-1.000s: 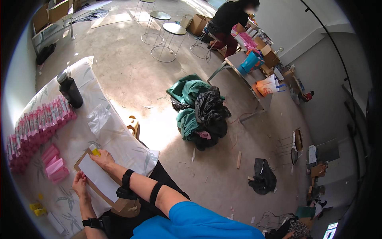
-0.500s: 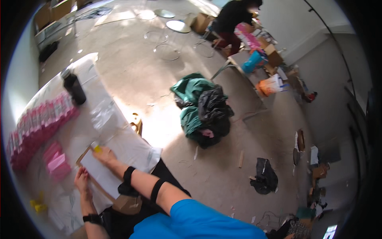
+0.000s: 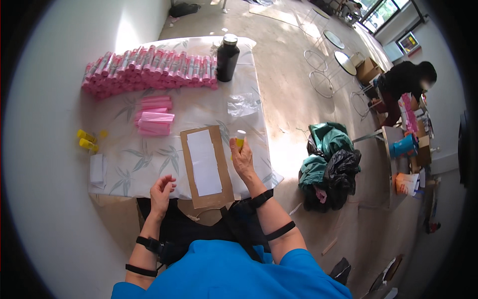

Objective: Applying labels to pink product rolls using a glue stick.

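Note:
My right hand is closed round a yellow glue stick with a white end, just right of the cardboard. A white sheet of paper lies on this flat brown cardboard at the table's near edge. My left hand hovers left of the board, fingers loosely bent and apart, with nothing visible in it. Beyond it lies a small group of pink rolls. Two yellow glue sticks and a stack of white paper slips lie at the table's left side.
A long pile of pink rolls with printed bands lines the far side, beside a black bottle. A clear plastic bag lies nearer. Green and black bags sit on the floor at right. Another person bends over a cluttered table.
My view has swung left, onto the table. My left hand has come away from the cardboard's edge. My right hand, still with the glue stick, has shifted off the paper to the right.

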`<state>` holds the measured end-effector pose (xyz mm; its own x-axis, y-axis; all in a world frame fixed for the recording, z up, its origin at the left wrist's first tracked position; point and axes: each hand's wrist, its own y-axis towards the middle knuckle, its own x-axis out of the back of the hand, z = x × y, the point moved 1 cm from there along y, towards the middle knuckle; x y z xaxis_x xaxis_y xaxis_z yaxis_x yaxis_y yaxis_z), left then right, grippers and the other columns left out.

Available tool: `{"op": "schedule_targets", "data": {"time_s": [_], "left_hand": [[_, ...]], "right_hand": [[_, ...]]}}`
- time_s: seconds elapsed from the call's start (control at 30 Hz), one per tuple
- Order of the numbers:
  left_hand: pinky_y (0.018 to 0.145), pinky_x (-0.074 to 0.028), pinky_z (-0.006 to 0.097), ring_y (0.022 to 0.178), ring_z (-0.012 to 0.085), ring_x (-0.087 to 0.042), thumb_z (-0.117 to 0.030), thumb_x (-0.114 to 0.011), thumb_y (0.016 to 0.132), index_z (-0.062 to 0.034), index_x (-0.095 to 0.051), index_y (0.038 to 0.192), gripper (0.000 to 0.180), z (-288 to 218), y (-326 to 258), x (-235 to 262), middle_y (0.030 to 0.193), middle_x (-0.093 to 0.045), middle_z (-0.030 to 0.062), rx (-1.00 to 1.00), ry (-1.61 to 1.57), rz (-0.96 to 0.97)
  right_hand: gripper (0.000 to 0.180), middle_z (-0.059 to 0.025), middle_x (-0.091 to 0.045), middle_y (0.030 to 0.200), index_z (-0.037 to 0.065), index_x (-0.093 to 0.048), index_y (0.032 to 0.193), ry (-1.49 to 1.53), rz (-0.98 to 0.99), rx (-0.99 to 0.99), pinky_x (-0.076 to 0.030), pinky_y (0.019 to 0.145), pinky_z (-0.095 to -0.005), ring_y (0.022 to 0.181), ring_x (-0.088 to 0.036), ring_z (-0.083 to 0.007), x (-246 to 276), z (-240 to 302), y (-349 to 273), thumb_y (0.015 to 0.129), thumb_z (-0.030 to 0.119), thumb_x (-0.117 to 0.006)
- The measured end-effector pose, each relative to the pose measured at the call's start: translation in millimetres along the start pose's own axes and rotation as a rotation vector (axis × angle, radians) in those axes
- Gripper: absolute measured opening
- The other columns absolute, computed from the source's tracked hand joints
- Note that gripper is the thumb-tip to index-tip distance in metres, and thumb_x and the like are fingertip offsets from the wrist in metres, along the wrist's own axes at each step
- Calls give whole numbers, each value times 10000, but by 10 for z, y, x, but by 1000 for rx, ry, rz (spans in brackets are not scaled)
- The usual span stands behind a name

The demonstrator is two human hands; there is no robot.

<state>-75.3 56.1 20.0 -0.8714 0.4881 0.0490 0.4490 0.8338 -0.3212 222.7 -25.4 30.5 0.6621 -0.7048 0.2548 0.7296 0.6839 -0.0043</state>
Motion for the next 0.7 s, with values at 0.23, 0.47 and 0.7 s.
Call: {"op": "schedule_targets", "data": {"time_s": [0.23,0.47,0.7], "left_hand": [[908,-490,365,987,276,-628,-73,-563,919,4,-598,1204,297,120,-36,182,1089,-651,123,-199,488,-197],[1056,-354,445,1218,357,-448,-95,-599,828,-30,-510,1290,475,205,471,223,1306,-497,152,-485,954,-414],[1048,-358,440,1208,337,-456,-125,-602,825,-38,-545,1250,438,133,441,182,1277,-513,131,-494,1001,-451]], "right_hand": [[513,-188,-608,869,37,-579,910,-444,-64,233,-485,731,-447,851,-604,-390,-124,67,319,848,537,-678],[381,-104,-662,901,39,-693,937,-275,-78,171,-527,747,-347,805,-658,-247,-367,225,911,697,264,-885],[355,-121,-661,945,28,-669,989,-199,-42,278,-532,745,-353,801,-660,-248,-815,285,1489,680,77,-836]]}}
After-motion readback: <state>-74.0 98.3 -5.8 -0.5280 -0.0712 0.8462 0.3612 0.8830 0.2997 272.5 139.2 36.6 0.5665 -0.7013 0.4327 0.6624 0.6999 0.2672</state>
